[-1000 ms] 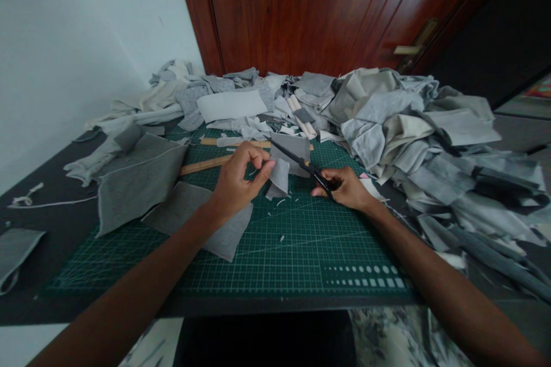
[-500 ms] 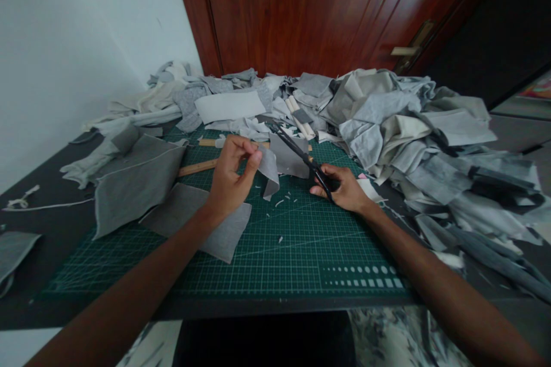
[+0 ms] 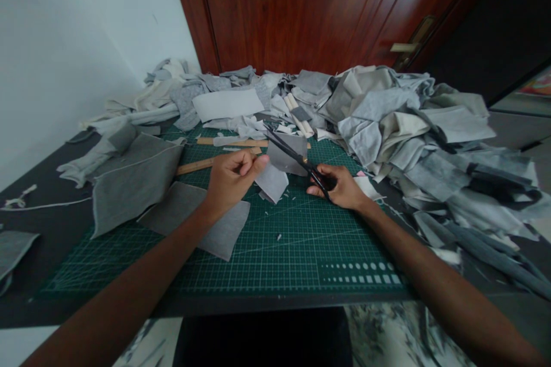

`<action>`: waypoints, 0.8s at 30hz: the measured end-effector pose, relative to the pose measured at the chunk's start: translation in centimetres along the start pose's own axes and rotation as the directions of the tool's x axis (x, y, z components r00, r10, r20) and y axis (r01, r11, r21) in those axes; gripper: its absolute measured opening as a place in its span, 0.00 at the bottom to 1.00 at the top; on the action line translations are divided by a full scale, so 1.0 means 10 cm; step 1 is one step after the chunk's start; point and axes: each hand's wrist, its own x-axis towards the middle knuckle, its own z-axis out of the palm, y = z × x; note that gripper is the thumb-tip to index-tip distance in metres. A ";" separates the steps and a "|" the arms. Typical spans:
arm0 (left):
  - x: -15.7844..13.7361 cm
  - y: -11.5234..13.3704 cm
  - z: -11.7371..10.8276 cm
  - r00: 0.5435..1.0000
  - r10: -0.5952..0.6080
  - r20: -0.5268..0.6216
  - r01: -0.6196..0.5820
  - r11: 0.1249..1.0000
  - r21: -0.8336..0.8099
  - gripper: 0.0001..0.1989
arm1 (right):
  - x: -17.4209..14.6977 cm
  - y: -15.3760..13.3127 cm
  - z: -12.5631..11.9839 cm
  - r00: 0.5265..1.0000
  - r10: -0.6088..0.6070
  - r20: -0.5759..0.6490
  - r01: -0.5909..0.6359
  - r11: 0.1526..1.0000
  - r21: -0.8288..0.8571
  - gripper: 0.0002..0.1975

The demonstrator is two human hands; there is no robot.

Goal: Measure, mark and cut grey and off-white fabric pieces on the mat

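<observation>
My left hand (image 3: 236, 179) is closed in a pinch above the cutting mat, its thumb against the bent index finger. What the fingertips hold, if anything, is too small to make out. Just below the thumb is a small light-grey fabric piece (image 3: 272, 182), partly behind the hand. My right hand (image 3: 340, 184) grips black scissors (image 3: 287, 147) by the handles, blades pointing away to the upper left. Under the blades lies a darker grey fabric square (image 3: 289, 156).
A green cutting mat (image 3: 275, 266) covers much of the dark table. Wooden rulers (image 3: 196, 166) lie beyond my left hand. Larger grey fabric pieces (image 3: 140, 183) are at the left. Heaps of grey and white cloth (image 3: 387, 117) line the back and right. A wooden door (image 3: 293, 11) stands behind.
The small fabric piece, earlier hanging from my left fingertips, now sits lower and flatter below the thumb. My left hand has shifted slightly; the scissors have barely moved.
</observation>
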 end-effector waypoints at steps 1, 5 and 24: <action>0.00 0.00 0.00 1.000 -0.003 0.014 0.003 1.000 0.013 0.28 | 0.00 0.00 0.01 1.000 0.008 -0.006 -0.008 0.999 0.034 0.27; 0.01 -0.03 -0.01 0.986 -0.005 0.168 -0.009 0.996 0.086 0.25 | 0.01 0.01 0.02 0.998 0.042 -0.037 -0.034 0.981 0.190 0.27; -0.01 -0.05 -0.02 0.836 0.005 0.549 -0.069 0.993 0.097 0.10 | 0.02 0.05 0.03 0.997 0.058 -0.058 -0.038 0.956 0.291 0.24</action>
